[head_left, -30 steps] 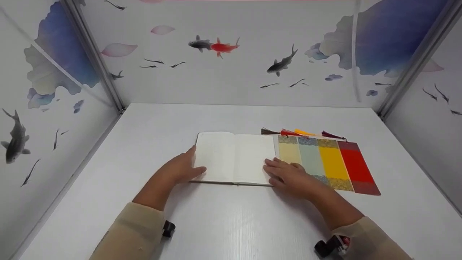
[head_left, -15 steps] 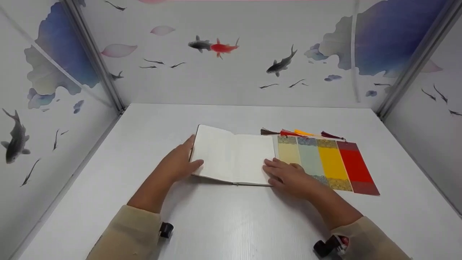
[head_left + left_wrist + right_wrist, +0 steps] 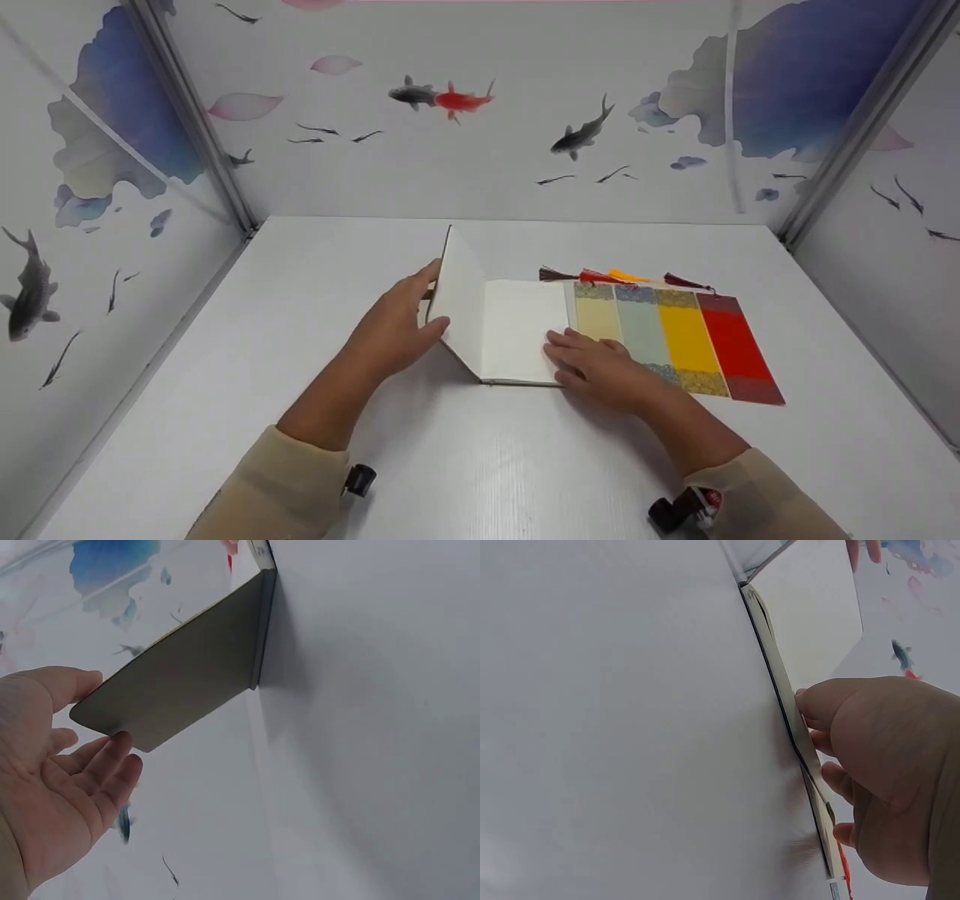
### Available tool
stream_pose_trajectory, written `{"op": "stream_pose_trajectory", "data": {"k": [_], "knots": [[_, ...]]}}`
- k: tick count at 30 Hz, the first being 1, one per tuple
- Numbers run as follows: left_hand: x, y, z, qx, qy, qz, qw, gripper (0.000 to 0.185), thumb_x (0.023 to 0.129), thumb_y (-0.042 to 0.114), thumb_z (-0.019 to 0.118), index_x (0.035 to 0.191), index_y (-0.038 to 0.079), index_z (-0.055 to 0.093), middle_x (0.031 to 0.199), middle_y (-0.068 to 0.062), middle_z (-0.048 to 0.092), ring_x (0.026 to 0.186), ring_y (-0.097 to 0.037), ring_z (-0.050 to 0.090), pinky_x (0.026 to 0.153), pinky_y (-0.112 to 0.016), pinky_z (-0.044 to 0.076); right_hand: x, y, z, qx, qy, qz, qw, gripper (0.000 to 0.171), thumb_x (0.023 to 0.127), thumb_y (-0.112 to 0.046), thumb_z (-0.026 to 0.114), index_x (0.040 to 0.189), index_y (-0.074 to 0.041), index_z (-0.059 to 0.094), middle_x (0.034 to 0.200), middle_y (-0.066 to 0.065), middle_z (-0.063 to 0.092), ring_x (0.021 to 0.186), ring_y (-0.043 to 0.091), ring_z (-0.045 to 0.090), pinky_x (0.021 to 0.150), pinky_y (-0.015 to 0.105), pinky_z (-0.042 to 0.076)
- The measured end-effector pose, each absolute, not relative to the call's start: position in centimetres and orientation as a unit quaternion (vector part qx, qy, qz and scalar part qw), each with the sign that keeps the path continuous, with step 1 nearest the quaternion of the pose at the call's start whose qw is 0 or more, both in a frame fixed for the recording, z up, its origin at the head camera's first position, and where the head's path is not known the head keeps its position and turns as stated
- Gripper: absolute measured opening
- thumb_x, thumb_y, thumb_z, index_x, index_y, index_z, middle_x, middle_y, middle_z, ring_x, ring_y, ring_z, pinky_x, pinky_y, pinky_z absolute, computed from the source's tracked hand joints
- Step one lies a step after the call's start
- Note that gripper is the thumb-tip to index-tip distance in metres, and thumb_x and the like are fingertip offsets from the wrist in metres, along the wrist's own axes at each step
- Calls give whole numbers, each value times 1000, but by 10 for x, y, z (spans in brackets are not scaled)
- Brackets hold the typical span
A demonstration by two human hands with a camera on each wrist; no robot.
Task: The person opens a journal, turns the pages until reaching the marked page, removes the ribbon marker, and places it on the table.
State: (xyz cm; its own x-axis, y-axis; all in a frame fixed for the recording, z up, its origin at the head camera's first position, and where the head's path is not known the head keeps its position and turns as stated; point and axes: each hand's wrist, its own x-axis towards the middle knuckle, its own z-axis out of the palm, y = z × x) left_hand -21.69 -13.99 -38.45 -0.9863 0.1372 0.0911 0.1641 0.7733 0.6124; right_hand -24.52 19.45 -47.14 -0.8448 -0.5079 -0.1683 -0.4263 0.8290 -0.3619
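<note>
An open notebook (image 3: 521, 322) with blank white pages lies on the white table. Its left cover (image 3: 459, 300) stands steeply raised, and its dark outer side (image 3: 187, 664) shows in the left wrist view. My left hand (image 3: 394, 326) holds that cover by its outer edge, thumb on the page side and fingers behind. On the right page's outer edge rests my right hand (image 3: 600, 367), fingers loosely extended. Just right of the notebook lie several tasselled bookmarks side by side, including a yellow one (image 3: 684, 337) and a red one (image 3: 742, 341); the right hand partly covers the nearer ones.
Dark, red and orange tassels (image 3: 600, 276) stretch out behind the bookmarks. Patterned white walls with painted fish (image 3: 463, 100) enclose the table on the left, back and right. Metal posts (image 3: 191, 120) stand at the corners.
The left cover and page side have swung up from nearly flat to steeply raised, carried up and rightward by my left hand. My right hand has stayed on the right page.
</note>
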Motion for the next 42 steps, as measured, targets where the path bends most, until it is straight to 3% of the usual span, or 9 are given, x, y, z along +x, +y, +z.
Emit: {"op": "stream_pose_trajectory", "data": {"k": [10, 16, 21, 28, 34, 38, 42], "knots": [[-210, -106, -385, -137, -922, -356, 70, 81, 100, 17, 76, 169, 26, 34, 164, 3, 52, 133, -17, 69, 110, -38, 58, -250, 199, -472, -236, 943, -192, 134, 63, 106, -45, 64, 165, -32, 43, 175, -11, 35, 168, 24, 24, 135, 64, 12], [-213, -84, -396, -157, -902, -395, 74, 80, 100, 15, 75, 168, 23, 35, 159, 1, 58, 131, -18, 71, 105, -36, 61, -257, 207, -469, -173, 931, -282, 157, 61, 104, -47, 68, 161, -42, 47, 172, -10, 42, 164, 27, 33, 132, 61, 27], [-216, -73, -401, -164, -893, -415, 62, 75, 100, 17, 73, 166, 19, 39, 156, -1, 61, 132, -20, 70, 105, -41, 61, -262, 206, -451, -123, 918, -356, 127, 60, 104, -58, 63, 160, -50, 43, 172, -1, 44, 158, 37, 42, 124, 65, 39], [-223, -60, -405, -163, -903, -396, 24, 56, 102, 24, 71, 155, 15, 57, 146, -3, 68, 131, -18, 71, 109, -38, 59, -267, 187, -420, -159, 859, -481, 78, 67, 105, -58, 60, 164, -29, 45, 164, 0, 54, 152, 27, 54, 122, 51, 45], [-226, -49, -409, -179, -910, -373, 16, 50, 101, 27, 70, 150, 19, 63, 141, 2, 70, 126, -12, 70, 108, -37, 58, -275, 170, -411, -145, 826, -539, 80, 62, 107, -44, 65, 163, -24, 47, 158, 4, 60, 142, 30, 63, 120, 51, 50], [-228, -47, -412, -198, -915, -350, -2, 53, 100, 40, 75, 150, 26, 63, 137, 7, 69, 121, -10, 67, 106, -37, 58, -274, 166, -413, -130, 825, -546, 73, 61, 105, -37, 71, 160, -23, 52, 156, 7, 62, 140, 31, 65, 117, 50, 52], [-236, -53, -414, -178, -913, -365, -36, 70, 94, 57, 78, 155, 30, 57, 147, 5, 65, 133, -14, 64, 112, -42, 55, -271, 169, -416, -118, 830, -541, 66, 59, 104, -32, 73, 159, -25, 53, 157, 4, 61, 141, 30, 64, 116, 50, 53]]}}
